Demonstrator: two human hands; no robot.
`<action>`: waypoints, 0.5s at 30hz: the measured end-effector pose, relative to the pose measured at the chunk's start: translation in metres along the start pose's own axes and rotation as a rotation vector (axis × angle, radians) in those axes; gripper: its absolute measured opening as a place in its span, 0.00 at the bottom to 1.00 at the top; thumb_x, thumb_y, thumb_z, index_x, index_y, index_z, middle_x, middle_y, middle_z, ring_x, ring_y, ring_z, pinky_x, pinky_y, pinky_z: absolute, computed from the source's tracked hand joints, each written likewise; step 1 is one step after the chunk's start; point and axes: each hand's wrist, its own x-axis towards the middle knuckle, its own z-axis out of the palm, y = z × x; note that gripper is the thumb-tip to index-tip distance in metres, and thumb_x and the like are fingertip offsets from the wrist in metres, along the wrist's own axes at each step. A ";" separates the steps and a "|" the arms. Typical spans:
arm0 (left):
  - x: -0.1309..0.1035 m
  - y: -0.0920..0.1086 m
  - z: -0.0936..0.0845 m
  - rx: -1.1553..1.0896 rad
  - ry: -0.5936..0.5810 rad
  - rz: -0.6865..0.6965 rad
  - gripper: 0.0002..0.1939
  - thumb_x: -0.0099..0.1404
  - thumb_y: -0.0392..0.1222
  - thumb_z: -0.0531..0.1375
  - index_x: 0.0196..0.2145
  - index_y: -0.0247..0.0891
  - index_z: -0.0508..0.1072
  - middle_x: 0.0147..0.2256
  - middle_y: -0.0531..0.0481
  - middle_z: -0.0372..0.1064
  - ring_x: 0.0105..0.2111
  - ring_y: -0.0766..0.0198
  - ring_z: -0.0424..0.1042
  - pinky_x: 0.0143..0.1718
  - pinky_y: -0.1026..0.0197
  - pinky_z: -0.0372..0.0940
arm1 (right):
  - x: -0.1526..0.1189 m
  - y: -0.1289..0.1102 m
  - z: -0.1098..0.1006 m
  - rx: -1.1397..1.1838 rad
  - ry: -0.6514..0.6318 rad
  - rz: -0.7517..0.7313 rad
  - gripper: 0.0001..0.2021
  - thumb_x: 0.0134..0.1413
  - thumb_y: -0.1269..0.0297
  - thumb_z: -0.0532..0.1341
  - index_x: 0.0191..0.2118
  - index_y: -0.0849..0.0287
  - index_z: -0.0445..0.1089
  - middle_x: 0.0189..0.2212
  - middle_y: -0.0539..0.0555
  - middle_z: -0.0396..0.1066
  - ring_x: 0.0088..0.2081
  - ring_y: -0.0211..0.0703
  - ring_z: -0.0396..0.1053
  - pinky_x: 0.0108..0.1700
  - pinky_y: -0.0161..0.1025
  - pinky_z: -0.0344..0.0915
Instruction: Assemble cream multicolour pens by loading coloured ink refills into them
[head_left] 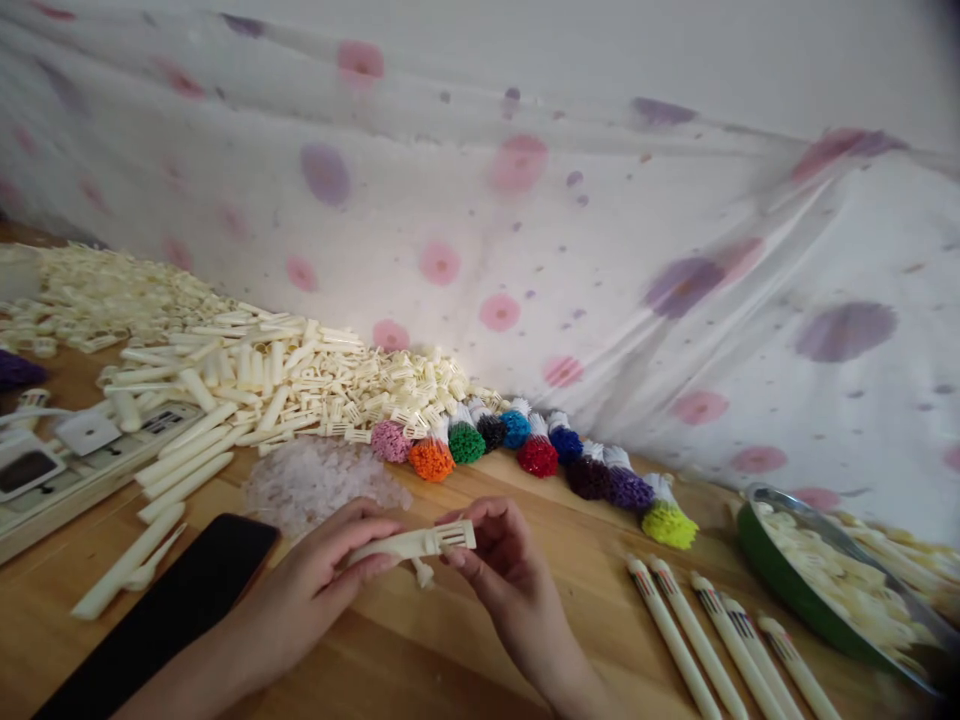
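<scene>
Between my hands is a cream pen body (pixel 416 543) with a slotted end pointing right. My left hand (pixel 319 570) is closed round its left part, thumb below and fingers above. At the slotted end, the thumb and fingers of my right hand (pixel 502 560) pinch the pen body. A small cream piece (pixel 423 573) shows just beneath it. Behind my left hand lies a heap of small clear plastic parts (pixel 322 485). Bundles of refills with coloured ends, such as orange (pixel 431 460), green (pixel 466 442) and red (pixel 538 455), stretch along the cloth.
Cream tubes and slotted parts (pixel 300 370) are heaped at the back left. A black phone (pixel 180 610) and a power strip (pixel 90 465) lie left. On the right are several pens (pixel 720 640) and a green bowl (pixel 780 575) of cream parts. A spotted cloth (pixel 465 200) hangs behind.
</scene>
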 end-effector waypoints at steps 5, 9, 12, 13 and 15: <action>0.000 0.004 -0.003 0.014 -0.032 -0.037 0.15 0.66 0.41 0.53 0.48 0.52 0.71 0.42 0.53 0.68 0.45 0.59 0.67 0.43 0.60 0.62 | 0.001 0.005 -0.003 -0.003 -0.032 0.052 0.11 0.49 0.63 0.66 0.33 0.55 0.62 0.33 0.48 0.70 0.34 0.35 0.66 0.36 0.33 0.62; -0.001 0.002 -0.002 0.028 -0.041 -0.057 0.14 0.66 0.43 0.52 0.47 0.51 0.71 0.43 0.52 0.67 0.45 0.59 0.67 0.42 0.60 0.63 | 0.000 0.005 -0.005 -0.081 -0.015 0.066 0.13 0.48 0.59 0.66 0.33 0.55 0.61 0.30 0.47 0.68 0.31 0.35 0.65 0.33 0.33 0.61; -0.001 -0.002 -0.001 0.046 -0.015 -0.029 0.12 0.66 0.43 0.52 0.44 0.50 0.72 0.43 0.53 0.66 0.45 0.59 0.66 0.44 0.60 0.61 | 0.000 0.002 -0.007 -0.323 0.022 0.051 0.13 0.49 0.59 0.65 0.33 0.57 0.61 0.25 0.46 0.66 0.27 0.33 0.63 0.28 0.31 0.58; -0.001 -0.003 0.000 0.057 -0.010 -0.026 0.12 0.66 0.43 0.52 0.43 0.50 0.72 0.43 0.53 0.67 0.45 0.59 0.66 0.44 0.60 0.61 | 0.000 0.001 -0.008 -0.406 0.029 0.047 0.12 0.49 0.59 0.65 0.32 0.57 0.61 0.23 0.46 0.65 0.25 0.33 0.62 0.27 0.30 0.56; -0.001 -0.003 0.000 0.077 -0.009 -0.037 0.11 0.66 0.44 0.52 0.43 0.49 0.72 0.42 0.53 0.68 0.44 0.59 0.66 0.44 0.60 0.60 | -0.001 0.001 -0.010 -0.508 0.022 0.036 0.12 0.50 0.59 0.64 0.32 0.58 0.61 0.22 0.45 0.64 0.24 0.33 0.61 0.26 0.30 0.56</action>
